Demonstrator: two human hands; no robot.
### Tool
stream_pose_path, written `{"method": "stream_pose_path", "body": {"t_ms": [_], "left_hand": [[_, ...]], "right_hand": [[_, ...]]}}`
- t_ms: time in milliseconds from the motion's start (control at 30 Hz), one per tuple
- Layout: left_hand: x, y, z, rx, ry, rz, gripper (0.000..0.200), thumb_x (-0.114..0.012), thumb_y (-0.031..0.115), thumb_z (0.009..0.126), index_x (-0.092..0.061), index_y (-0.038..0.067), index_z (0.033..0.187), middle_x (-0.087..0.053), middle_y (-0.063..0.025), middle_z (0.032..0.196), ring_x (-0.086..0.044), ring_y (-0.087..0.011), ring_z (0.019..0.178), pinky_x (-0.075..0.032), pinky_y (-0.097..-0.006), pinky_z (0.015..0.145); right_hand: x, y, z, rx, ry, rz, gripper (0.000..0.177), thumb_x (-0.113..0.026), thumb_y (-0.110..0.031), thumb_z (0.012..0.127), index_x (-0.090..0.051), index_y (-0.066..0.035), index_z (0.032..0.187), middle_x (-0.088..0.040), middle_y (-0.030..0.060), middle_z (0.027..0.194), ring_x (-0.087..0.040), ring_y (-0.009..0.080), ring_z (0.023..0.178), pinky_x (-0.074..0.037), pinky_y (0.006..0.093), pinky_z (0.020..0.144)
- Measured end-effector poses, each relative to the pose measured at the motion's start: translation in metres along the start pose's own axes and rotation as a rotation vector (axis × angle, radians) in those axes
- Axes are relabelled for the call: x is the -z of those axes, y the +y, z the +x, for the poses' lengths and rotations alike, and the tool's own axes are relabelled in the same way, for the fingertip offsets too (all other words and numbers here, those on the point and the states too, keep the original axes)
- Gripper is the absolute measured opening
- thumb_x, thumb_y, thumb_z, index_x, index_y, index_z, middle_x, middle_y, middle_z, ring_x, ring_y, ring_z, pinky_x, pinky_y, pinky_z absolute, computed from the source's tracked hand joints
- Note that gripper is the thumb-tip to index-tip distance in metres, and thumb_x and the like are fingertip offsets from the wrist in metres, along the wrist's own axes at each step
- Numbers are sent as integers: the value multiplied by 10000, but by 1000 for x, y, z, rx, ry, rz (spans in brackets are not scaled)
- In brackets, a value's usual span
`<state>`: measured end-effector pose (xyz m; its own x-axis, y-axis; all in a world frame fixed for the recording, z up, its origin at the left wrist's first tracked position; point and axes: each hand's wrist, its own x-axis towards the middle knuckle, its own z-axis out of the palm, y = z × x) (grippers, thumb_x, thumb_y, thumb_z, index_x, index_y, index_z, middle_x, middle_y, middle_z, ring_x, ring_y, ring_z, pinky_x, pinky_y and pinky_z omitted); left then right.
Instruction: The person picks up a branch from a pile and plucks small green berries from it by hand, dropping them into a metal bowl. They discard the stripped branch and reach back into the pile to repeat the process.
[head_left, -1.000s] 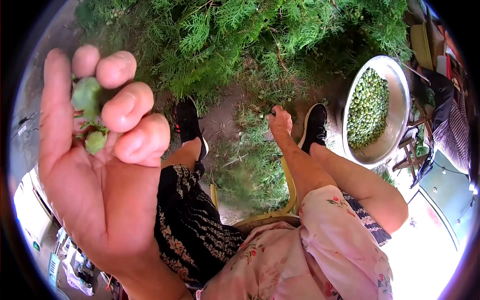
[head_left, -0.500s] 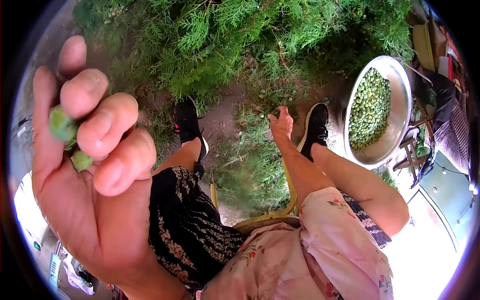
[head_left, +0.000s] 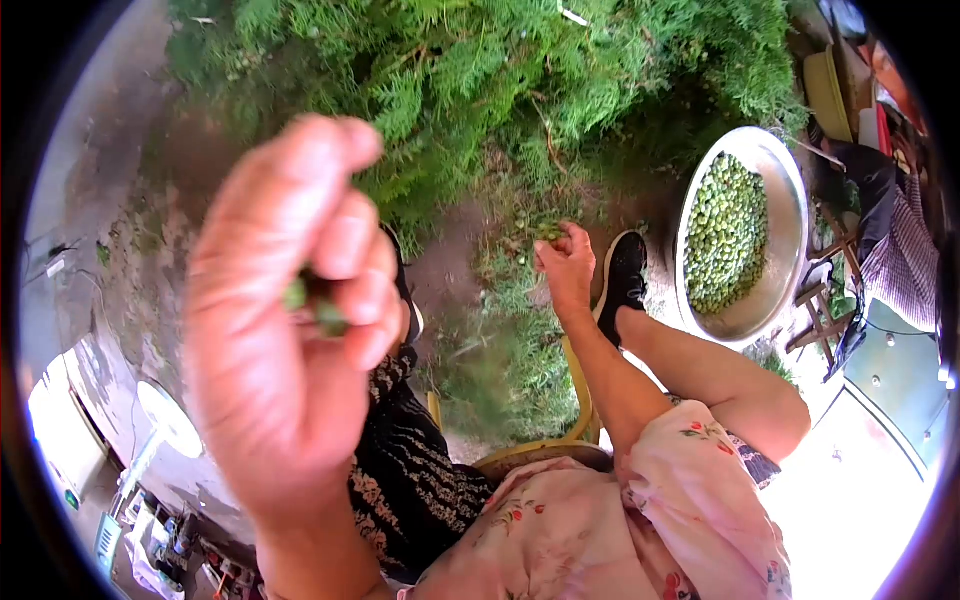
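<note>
My left hand, blurred and close to the camera, is raised with its fingers curled round a few small green cones. Lower and farther away, my right hand is closed, with a small green piece at its fingertips, too small to make out exactly. It hovers over the ground between my feet, beside a black shoe. To the right of it stands a wide metal basin, partly filled with many small green cones.
A heap of cut green conifer branches spreads in front of my feet, with loose sprigs below. Yellow chair parts show between my legs. Wooden slatted legs stand right of the basin. A white fan-like object is at left.
My left hand has moved right and turned, its fingers curled further over the green cones. My right hand's fingers have closed, and a green piece now shows at their tips. The view has shifted slightly.
</note>
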<state>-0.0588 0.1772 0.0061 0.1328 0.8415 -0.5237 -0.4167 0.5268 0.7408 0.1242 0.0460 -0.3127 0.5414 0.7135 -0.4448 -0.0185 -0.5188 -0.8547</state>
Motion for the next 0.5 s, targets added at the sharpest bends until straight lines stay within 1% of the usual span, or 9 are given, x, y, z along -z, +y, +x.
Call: {"method": "stream_pose_path", "body": {"t_ms": [67, 133, 233, 267, 300, 400, 433, 467, 500], "left_hand": [[-10, -6, 0, -8, 56, 150, 201, -607, 203, 851, -611, 16, 925, -509, 22, 599, -419, -40, 424, -292, -181, 325], [-10, -4, -3, 31, 40, 212, 100, -626, 104, 826, -642, 25, 887, -574, -6, 625, -461, -32, 454, -308, -150, 345], [-5, -12, -7, -112, -37, 433, 77, -640, 90, 810, -649, 31, 859, -562, 9, 619, -442, -18, 469, -312, -150, 389], [-6, -13, -10, -138, -33, 552, 79, -642, 89, 803, -650, 34, 858, -551, 8, 608, -442, -31, 445, -296, -160, 353], [-4, -16, -11, -183, -69, 625, 82, -652, 90, 794, -649, 33, 854, -554, 11, 617, -442, -28, 459, -308, -162, 369], [-1, -37, -19, -294, -158, 748, 119, -681, 86, 767, -644, 18, 857, -569, 15, 656, -442, -23, 511, -344, -170, 431], [0, -46, -22, -424, -186, 842, 162, -695, 90, 760, -641, 9, 889, -578, 14, 678, -442, -23, 538, -356, -173, 463], [0, -51, -33, -307, -187, 772, 205, -704, 104, 756, -634, -4, 916, -574, 14, 677, -440, -25, 532, -354, -176, 455], [-3, -54, -43, -300, -179, 710, 214, -706, 107, 757, -631, -11, 918, -571, 14, 669, -438, -27, 521, -351, -178, 449]], "right_hand": [[-10, -66, -8, 1, -69, 197, 407, -622, 8, 758, -457, 20, 1130, -575, 49, 757, -556, 101, 595, -464, 232, 509], [-14, -115, -18, 107, -152, 262, 430, -625, 33, 751, -450, 1, 1143, -565, 40, 783, -539, 91, 660, -463, 217, 576], [-9, -175, -46, 276, -212, 364, 490, -658, 56, 722, -446, -32, 1155, -568, 48, 846, -526, 90, 736, -459, 227, 637], [-5, -191, -56, 312, -220, 370, 497, -663, 53, 721, -447, -40, 1159, -568, 50, 856, -529, 94, 739, -462, 231, 643], [-1, -205, -66, 347, -226, 374, 504, -667, 50, 720, -448, -48, 1163, -569, 53, 866, -531, 97, 743, -465, 235, 649], [20, -239, -98, 418, -247, 224, 524, -690, 25, 715, -456, -84, 1171, -575, 63, 892, -549, 111, 753, -478, 251, 679], [27, -246, -109, 422, -255, 167, 527, -690, 9, 717, -459, -96, 1179, -582, 75, 891, -570, 122, 745, -489, 262, 684], [33, -249, -117, 450, -250, 110, 526, -689, 4, 718, -459, -93, 1180, -586, 80, 890, -577, 126, 741, -492, 266, 680], [39, -251, -125, 475, -245, 53, 524, -688, -1, 718, -458, -91, 1181, -590, 85, 888, -584, 130, 737, -494, 269, 676]]}}
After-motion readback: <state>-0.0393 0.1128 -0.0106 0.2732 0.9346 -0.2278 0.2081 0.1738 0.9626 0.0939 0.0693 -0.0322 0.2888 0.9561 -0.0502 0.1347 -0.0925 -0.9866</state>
